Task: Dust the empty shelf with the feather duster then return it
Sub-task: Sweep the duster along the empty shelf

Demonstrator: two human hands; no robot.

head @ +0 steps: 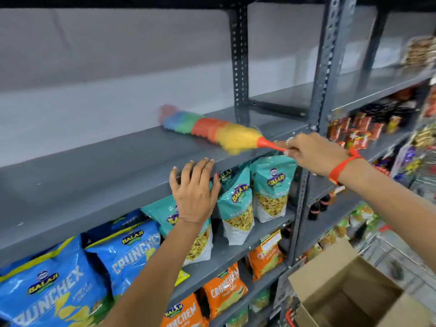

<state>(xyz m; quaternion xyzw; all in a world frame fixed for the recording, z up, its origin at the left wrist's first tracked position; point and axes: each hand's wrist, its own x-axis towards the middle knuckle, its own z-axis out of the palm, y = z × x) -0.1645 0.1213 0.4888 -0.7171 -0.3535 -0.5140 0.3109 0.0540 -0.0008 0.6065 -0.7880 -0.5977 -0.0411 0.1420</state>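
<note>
A rainbow-coloured feather duster (210,129) lies along the empty grey metal shelf (94,166), its fluffy head blurred and its far tip near the white back wall. My right hand (313,153) grips the duster's orange handle at the shelf's right end, beside the upright post. My left hand (193,190) rests flat with fingers spread, its fingertips on the shelf's front edge, holding nothing.
A perforated grey upright (326,67) stands just right of the duster. Blue, teal and orange snack bags (238,208) fill the shelves below. An open cardboard box (349,293) sits at lower right, with more packed shelves to the right.
</note>
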